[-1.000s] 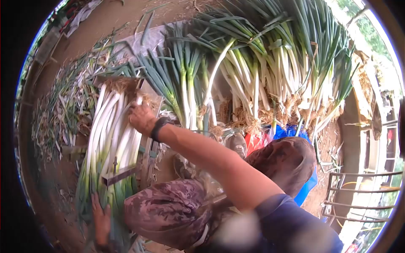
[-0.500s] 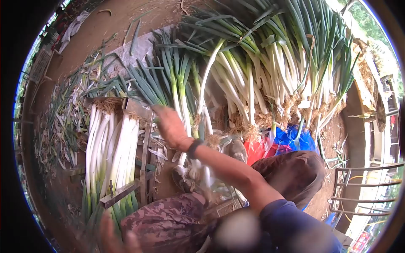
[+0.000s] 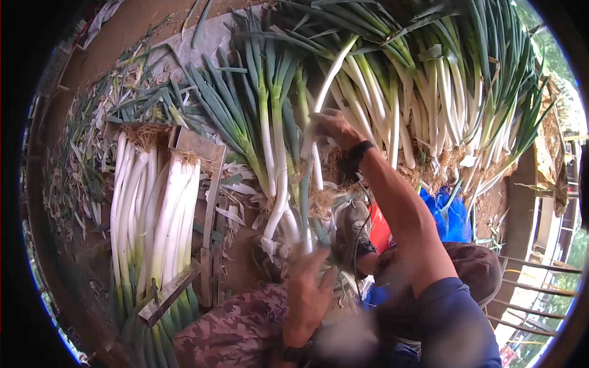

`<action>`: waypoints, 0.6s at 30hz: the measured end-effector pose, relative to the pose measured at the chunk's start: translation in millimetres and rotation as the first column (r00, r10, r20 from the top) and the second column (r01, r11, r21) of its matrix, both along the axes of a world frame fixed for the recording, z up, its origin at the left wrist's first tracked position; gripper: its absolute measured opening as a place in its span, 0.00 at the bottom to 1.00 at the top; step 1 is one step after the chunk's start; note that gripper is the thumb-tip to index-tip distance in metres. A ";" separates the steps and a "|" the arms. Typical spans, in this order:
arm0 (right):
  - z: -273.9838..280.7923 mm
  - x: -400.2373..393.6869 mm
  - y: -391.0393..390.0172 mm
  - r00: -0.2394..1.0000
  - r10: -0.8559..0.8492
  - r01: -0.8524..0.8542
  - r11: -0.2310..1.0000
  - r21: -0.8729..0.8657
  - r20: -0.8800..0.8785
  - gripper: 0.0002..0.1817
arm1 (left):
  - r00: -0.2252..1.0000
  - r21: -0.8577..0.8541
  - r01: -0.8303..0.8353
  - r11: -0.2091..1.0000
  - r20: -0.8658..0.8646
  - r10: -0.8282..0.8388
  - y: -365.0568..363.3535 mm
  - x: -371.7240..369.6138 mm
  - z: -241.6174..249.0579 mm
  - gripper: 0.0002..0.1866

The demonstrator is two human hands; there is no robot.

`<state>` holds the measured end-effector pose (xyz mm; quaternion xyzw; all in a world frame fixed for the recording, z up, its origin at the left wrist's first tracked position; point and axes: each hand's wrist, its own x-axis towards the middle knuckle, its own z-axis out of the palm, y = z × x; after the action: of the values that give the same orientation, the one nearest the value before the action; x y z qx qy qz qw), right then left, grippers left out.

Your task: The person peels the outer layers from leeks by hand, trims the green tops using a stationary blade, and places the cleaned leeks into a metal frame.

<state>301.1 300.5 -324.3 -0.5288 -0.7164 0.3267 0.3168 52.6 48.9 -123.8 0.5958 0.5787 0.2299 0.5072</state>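
My right hand point(image 3: 334, 127), with a dark band on its wrist, is closed around the pale stalk of a long green onion point(image 3: 335, 67) at the left side of the big pile. My left hand point(image 3: 307, 294) is raised above my left knee, slightly blurred. Its thumb stands apart from the fingers, and nothing shows in it. Just beyond it, several loose green onions point(image 3: 281, 162) lie with their roots toward me. On the left, a bundle of peeled white green onions point(image 3: 169, 221) rests in a metal frame point(image 3: 211, 214), roots against its far plate.
A large pile of unpeeled green onions point(image 3: 442, 104) lies along the far right. Peeled skins and leaf scraps point(image 3: 80, 165) cover the ground at the left. Blue plastic point(image 3: 451, 214) and red plastic point(image 3: 379, 224) are near my right knee. Metal bars point(image 3: 534, 288) stand at the right.
My right hand has moved right from beside the metal frame to a green onion near the pile. My left hand has come up and right from the lower left. The view has shifted somewhat.
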 end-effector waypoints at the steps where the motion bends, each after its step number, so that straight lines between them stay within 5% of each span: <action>1: 9.6 5.6 -0.6 0.933 -0.145 0.042 0.953 -0.299 -0.330 0.18 | 1.000 -0.033 0.005 0.999 0.001 -0.005 -3.1 -1.0 -4.3 0.17; 2: 19.7 8.8 -3.8 0.746 -0.364 -0.023 0.823 -0.568 -0.558 0.16 | 1.000 -0.034 0.001 0.999 0.009 -0.001 -6.0 -2.5 -7.1 0.17; 3: 19.4 16.6 -10.7 0.751 -0.364 -0.017 0.824 -0.567 -0.551 0.16 | 1.000 -0.051 -0.011 0.999 -0.009 0.011 -8.5 -3.9 -8.8 0.17; 5: 22.4 42.9 -29.9 0.912 0.160 -0.238 0.957 -0.167 -0.379 0.14 | 1.000 -0.054 -0.004 0.999 0.005 0.004 -8.5 -0.6 -11.0 0.17; 6: 49.1 37.2 -51.3 0.913 0.073 -0.224 0.913 -0.341 -0.402 0.14 | 0.996 -0.047 -0.087 0.995 0.031 0.088 -6.8 0.1 -11.7 0.17; 8: 81.6 22.9 -93.4 0.985 0.057 -0.129 0.868 -0.480 -0.163 0.16 | 0.970 -0.070 -0.204 0.976 0.123 0.211 -8.7 -2.5 -26.0 0.20; 9: 43.4 30.9 -118.2 0.915 0.264 -0.331 0.924 -0.190 -0.306 0.16 | 0.970 -0.061 -0.192 0.980 0.137 0.198 -9.3 0.2 -34.5 0.20; 10: 74.9 12.9 -134.3 0.854 0.077 -0.372 0.781 -0.502 -0.514 0.17 | 0.960 -0.020 -0.251 0.968 0.125 0.251 -9.7 3.7 -41.5 0.20; 11: 89.2 -10.8 -157.0 0.951 -0.071 -0.198 0.611 -0.767 -0.302 0.18 | 0.945 0.021 -0.309 0.951 0.115 0.305 -10.5 7.3 -51.5 0.19; 12: 100.7 -27.5 -182.9 0.968 -0.043 -0.172 0.599 -0.782 -0.245 0.16 | 0.956 0.007 -0.266 0.964 0.130 0.263 -13.5 6.4 -70.9 0.20; 13: 100.0 -31.8 -211.3 0.965 0.172 -0.258 0.744 -0.616 -0.197 0.15 | 0.958 0.012 -0.257 0.966 0.138 0.253 -12.8 3.5 -73.4 0.20; 14: 108.5 -48.4 -239.0 0.968 0.165 -0.248 0.751 -0.612 -0.190 0.15 | 0.968 -0.160 -0.188 0.969 0.138 0.210 -11.1 1.7 -74.5 0.26; 16: 127.0 -85.7 -283.8 0.710 -0.238 -0.454 0.564 -0.689 -0.662 0.15 | 0.958 -0.499 -0.072 0.863 0.205 0.199 -8.9 4.1 -54.2 0.32; 17: 123.5 -90.4 -295.0 0.713 -0.242 -0.442 0.574 -0.689 -0.658 0.15 | 0.902 -0.603 -0.103 0.791 0.279 0.330 -13.1 5.1 -43.9 0.25; 18: 118.8 -93.1 -301.2 0.774 0.050 -0.558 0.524 -0.644 -0.631 0.15 | 0.837 -0.620 -0.099 0.779 0.372 0.402 -23.7 1.2 -55.6 0.21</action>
<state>207.9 -0.7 -205.5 -0.3566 -0.4525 0.8007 0.1643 53.8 25.2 -179.4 0.2508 0.5508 0.2526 0.7549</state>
